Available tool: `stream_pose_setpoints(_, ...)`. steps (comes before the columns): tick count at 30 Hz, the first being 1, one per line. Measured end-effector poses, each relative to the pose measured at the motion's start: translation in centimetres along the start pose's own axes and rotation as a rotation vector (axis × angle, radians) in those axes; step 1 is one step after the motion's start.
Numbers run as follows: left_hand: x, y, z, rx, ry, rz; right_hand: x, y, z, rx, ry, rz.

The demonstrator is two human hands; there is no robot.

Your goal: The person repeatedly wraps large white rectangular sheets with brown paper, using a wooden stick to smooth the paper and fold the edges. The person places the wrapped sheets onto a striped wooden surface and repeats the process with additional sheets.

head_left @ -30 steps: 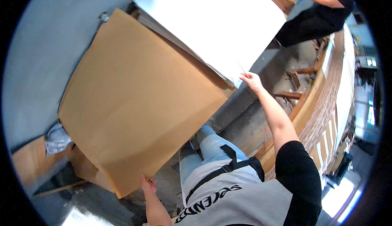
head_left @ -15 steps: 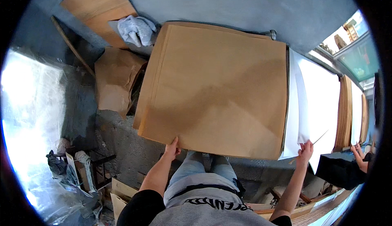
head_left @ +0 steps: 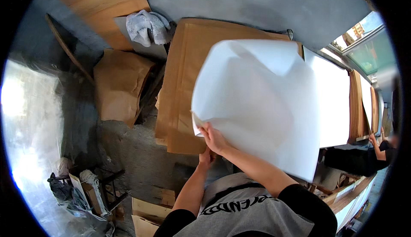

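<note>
Right grip (head_left: 215, 140) clasping white sheet (head_left: 261, 91), spread rightward

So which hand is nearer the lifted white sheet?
Right. The right hand grips the white sheet at its left end; the left hand is below that end, by the brown sheet.

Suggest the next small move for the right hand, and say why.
I'd probably ease the right hand leftward: it grips the white sheet near its near-left corner, the white sheet looks bowed rather than flat, and a strip of the brown sheet left of it lies uncovered.
</note>
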State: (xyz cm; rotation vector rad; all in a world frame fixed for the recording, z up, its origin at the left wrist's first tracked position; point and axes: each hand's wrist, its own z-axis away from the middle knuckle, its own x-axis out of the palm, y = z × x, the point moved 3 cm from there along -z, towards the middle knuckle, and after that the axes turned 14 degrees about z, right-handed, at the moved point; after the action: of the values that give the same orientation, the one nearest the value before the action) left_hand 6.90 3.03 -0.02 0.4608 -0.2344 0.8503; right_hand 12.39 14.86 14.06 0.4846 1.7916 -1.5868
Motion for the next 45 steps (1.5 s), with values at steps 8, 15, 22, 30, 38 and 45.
stream_pose_setpoints(8, 1.1, 1.5, 1.6, 0.026, -0.039, 0.013, 5.7, 2.2, 1.3, 0.119, -0.215, 0.07)
stream_pose_setpoints(15, -0.3, 1.0, 0.5, -0.032, 0.155, -0.08, 1.1, 12.0, 8.4, 0.654, -0.442, -0.525)
stream_pose_setpoints(22, -1.1, 1.5, 0.5, -0.022, 0.252, -0.107, -11.2, 23.8, 20.6, 1.195, 0.241, -0.693)
stream_pose_setpoints(30, -1.8, 2.0, 0.0, 0.004, 0.244, -0.128, -14.7, 30.2, 21.9, 1.48, 0.871, -1.241)
stream_pose_setpoints(38, -1.2, 2.3, 0.4, -0.039, 0.253, -0.135, -17.0, 32.4, 19.1, 1.35, 0.687, -0.98)
stream_pose_setpoints(45, -1.5, 1.8, 0.4, -0.033, 0.172, -0.077, -18.1, 32.7, 18.3, 1.331, 0.551, -0.896)
